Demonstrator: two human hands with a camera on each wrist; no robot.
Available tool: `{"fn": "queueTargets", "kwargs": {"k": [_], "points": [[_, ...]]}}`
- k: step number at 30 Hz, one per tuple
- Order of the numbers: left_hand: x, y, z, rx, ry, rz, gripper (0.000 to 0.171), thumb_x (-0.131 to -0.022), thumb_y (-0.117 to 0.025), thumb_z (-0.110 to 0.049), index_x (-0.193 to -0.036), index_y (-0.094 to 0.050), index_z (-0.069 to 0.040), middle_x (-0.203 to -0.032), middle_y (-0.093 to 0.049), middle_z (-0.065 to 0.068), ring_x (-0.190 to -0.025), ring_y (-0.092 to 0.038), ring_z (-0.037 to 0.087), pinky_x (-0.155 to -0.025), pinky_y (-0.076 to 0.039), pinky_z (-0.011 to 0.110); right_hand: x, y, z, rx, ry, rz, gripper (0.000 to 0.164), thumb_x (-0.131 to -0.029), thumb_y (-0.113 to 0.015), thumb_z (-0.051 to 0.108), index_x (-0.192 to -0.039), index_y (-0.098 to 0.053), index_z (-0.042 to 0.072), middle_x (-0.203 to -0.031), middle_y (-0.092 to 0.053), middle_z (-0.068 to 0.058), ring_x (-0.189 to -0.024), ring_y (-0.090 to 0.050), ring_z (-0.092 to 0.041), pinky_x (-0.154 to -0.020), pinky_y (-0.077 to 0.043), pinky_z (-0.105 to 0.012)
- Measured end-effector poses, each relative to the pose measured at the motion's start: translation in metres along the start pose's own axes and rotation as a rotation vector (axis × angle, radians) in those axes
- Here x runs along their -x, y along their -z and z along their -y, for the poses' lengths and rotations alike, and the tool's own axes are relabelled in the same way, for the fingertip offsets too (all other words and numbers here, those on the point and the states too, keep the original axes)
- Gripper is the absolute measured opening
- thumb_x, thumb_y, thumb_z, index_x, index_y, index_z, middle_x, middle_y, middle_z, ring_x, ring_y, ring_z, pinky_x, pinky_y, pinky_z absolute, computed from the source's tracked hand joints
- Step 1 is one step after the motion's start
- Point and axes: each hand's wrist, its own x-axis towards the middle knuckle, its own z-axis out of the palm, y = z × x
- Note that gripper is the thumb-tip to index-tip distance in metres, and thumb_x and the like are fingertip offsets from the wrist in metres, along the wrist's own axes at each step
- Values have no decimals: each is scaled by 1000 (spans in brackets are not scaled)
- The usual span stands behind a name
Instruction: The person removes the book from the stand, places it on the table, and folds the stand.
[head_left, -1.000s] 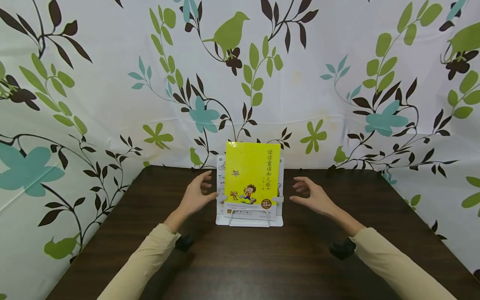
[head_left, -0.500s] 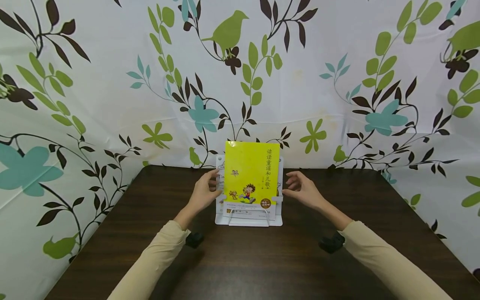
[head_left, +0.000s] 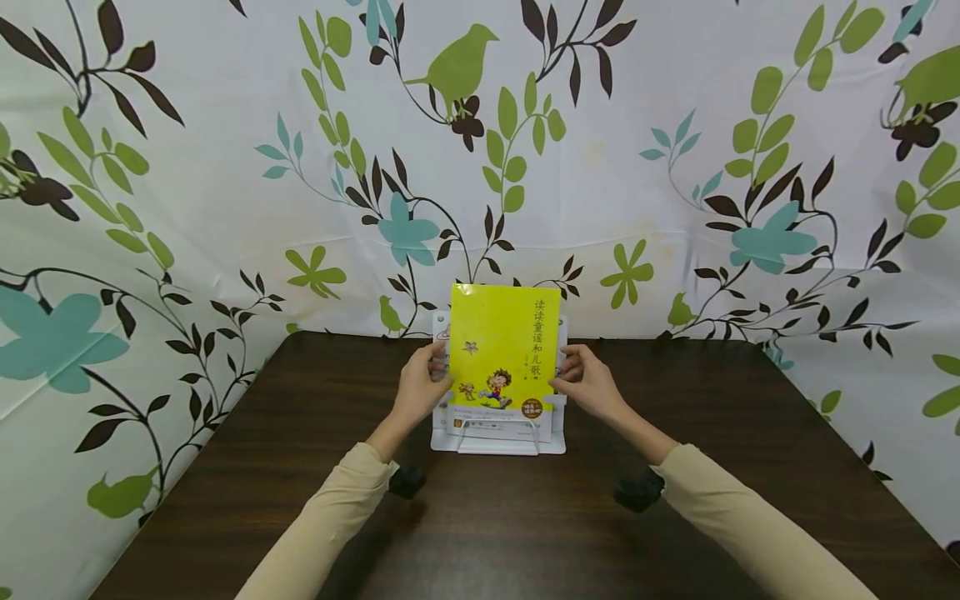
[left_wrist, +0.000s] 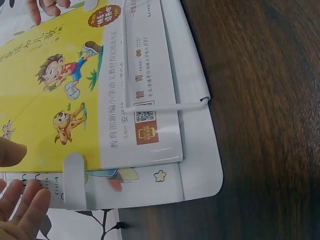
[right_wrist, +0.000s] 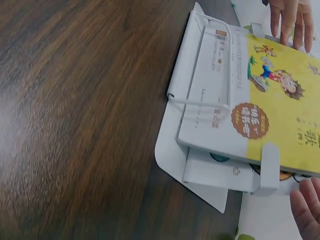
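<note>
A yellow children's book [head_left: 502, 333] with a running boy on its cover stands upright, leaning back on a white book stand [head_left: 442, 444]. Behind it, part of another book with a white page or cover [left_wrist: 137, 186] shows at the sides. My left hand [head_left: 420, 387] is at the left edge, its thumb [left_wrist: 11, 152] over the yellow cover and its fingers beside the edge. At the opposite edge is my right hand [head_left: 596, 387], thumb tip overlapping the cover in the head view, fingers [right_wrist: 305, 205] relaxed. White clips [left_wrist: 75, 180] of the stand overlap the book's sides.
A white wire bar [right_wrist: 200, 103] crosses the book's lower front. The stand is near the back of a dark wooden table [head_left: 510, 533]. A patterned cloth [head_left: 585, 200] with leaves and birds hangs behind. Black wrist cameras [head_left: 639, 490] are below the sleeves.
Both hands have moved inward from either side of the stand to the yellow book's edges. The book and stand have kept their place.
</note>
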Motion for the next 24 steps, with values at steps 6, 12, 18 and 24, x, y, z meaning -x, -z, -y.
{"fn": "queueTargets", "kwargs": {"k": [6, 12, 18, 24], "points": [[0, -5, 1, 3, 86, 26, 52, -72, -61, 8, -122, -49, 8, -104, -54, 18, -90, -57, 29, -75, -50, 37, 0, -8, 3, 2, -21, -38, 52, -76, -69, 4, -120, -44, -7, -93, -54, -18, -80, -58, -26, -65, -50, -28], [1, -12, 0, -10, 101, 2, 51, -72, -62, 8, -122, -50, 7, -105, -52, 19, -91, -55, 28, -75, -51, 36, -1, -15, 7, -4, -44, -112, 50, -75, -68, 2, -119, -46, -8, -94, -53, -18, -82, -58, -28, -70, -49, -34], [3, -18, 0, -3, 105, -61, 49, -72, -62, 9, -119, -51, 7, -103, -51, 19, -90, -55, 29, -75, -51, 36, -2, -24, 10, -23, -80, -175, 46, -76, -66, -1, -117, -47, -8, -96, -52, -19, -86, -56, -29, -76, -48, -38], [4, -21, 0, 4, 110, -45, 50, -73, -60, 10, -122, -47, 9, -105, -47, 21, -92, -52, 30, -79, -50, 38, -3, -30, 11, -54, -114, -222, 44, -76, -64, -5, -116, -47, -9, -97, -52, -20, -86, -53, -30, -78, -46, -39]]}}
